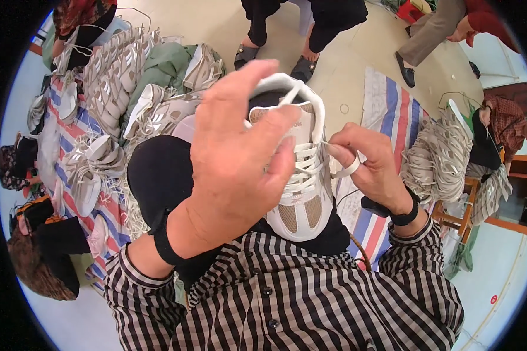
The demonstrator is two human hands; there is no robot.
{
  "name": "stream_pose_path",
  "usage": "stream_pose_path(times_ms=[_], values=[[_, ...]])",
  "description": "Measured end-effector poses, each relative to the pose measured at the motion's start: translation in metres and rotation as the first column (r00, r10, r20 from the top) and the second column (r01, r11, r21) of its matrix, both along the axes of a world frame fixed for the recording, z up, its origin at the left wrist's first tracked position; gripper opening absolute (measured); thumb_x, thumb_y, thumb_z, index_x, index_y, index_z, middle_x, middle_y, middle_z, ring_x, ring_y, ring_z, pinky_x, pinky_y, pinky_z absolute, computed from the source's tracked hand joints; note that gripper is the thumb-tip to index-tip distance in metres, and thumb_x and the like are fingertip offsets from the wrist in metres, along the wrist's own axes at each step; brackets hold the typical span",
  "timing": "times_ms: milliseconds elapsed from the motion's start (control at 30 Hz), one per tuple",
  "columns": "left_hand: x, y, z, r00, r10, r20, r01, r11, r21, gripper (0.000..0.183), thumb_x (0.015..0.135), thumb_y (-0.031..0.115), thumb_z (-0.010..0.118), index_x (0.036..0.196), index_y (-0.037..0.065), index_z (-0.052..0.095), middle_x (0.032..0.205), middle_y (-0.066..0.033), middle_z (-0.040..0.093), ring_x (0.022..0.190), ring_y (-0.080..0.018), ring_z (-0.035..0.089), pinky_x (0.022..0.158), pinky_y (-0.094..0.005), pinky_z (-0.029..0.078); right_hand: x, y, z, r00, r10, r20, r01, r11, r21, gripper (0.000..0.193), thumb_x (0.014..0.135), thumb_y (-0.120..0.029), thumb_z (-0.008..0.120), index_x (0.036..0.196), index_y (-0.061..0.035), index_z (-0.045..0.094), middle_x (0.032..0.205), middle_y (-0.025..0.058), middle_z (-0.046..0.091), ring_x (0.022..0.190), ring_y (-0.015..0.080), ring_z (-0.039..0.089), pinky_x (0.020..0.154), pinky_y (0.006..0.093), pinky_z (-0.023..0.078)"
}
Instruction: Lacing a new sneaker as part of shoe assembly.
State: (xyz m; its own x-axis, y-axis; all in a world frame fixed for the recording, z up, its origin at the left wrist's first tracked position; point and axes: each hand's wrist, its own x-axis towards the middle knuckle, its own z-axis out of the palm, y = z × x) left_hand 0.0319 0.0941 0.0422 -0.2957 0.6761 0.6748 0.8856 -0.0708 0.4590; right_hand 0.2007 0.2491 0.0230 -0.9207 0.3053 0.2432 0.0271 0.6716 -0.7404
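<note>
A white and beige sneaker (301, 219) rests on my lap, toe toward me. White laces cross over its tongue, and its collar opens at the far end. My left hand (231, 146) reaches over the sneaker's left side, thumb and forefinger bent near the tongue, the other fingers lifted and blurred. A white shoelace (292, 92) runs from its forefinger across the shoe opening; the grip itself is partly hidden. At the right eyelets, my right hand (369, 167) pinches a shoelace, whose loose part curls below the fingers.
Piles of similar sneakers (120, 76) lie to the left on a striped sheet (108, 202). Another heap of shoes (436, 152) is at the right, near a wooden stool (457, 213). A person's feet (275, 61) are just ahead; other people sit around.
</note>
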Motion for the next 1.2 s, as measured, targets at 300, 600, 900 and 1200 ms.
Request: stream_pose_path(times_ms=[300, 600, 900, 1200], values=[[-0.006, 0.018, -0.017, 0.966, -0.256, 0.042, 0.26, 0.946, -0.195, 0.026, 0.067, 0.002, 0.071, 0.093, 0.003, 0.065, 0.102, -0.0109, 0.058, 0.095, -0.031, 0.055, 0.082, -0.0398, 0.045, -0.005, 0.005, 0.002, 0.999, 0.004, -0.033, 0.001, 0.99, 0.144, 0.008, 0.08, -0.004, 0.067, 0.087, -0.0022, 0.062, 0.071, 0.0111, 0.057, 0.064, 0.0277, 0.058, 0.057, 0.036, 0.045], [-0.004, 0.026, -0.011, 0.942, -0.33, 0.061, 0.333, 0.898, -0.287, 0.025, 0.068, 0.003, 0.071, 0.092, 0.003, 0.064, 0.099, -0.0099, 0.057, 0.095, -0.0304, 0.053, 0.079, -0.0393, 0.046, -0.007, 0.01, 0.006, 0.998, 0.055, -0.009, -0.051, 0.968, 0.246, 0.015, 0.072, 0.0, 0.066, 0.084, -0.0033, 0.058, 0.073, 0.0108, 0.055, 0.068, 0.0304, 0.058, 0.057, 0.0397, 0.045], [-0.005, 0.027, -0.015, 0.939, -0.284, 0.194, 0.329, 0.906, -0.267, 0.018, 0.067, 0.003, 0.07, 0.085, 0.004, 0.066, 0.092, -0.0077, 0.058, 0.092, -0.029, 0.054, 0.076, -0.0391, 0.046, -0.022, 0.033, 0.007, 0.959, 0.28, -0.044, -0.267, 0.944, 0.192, 0.011, 0.081, -0.008, 0.068, 0.089, -0.0023, 0.062, 0.072, 0.0084, 0.057, 0.065, 0.0243, 0.058, 0.056, 0.0326, 0.043], [-0.003, 0.03, -0.015, 0.925, -0.267, 0.269, 0.339, 0.901, -0.271, 0.013, 0.067, 0.003, 0.068, 0.079, 0.004, 0.065, 0.088, -0.0071, 0.057, 0.091, -0.0279, 0.054, 0.076, -0.038, 0.044, -0.01, 0.016, -0.015, 0.998, 0.038, 0.052, 0.008, 0.729, -0.684, 0.011, 0.09, -0.013, 0.064, 0.086, -0.0036, 0.061, 0.073, -0.002, 0.06, 0.067, 0.0049, 0.056, 0.061, 0.0195, 0.045]])
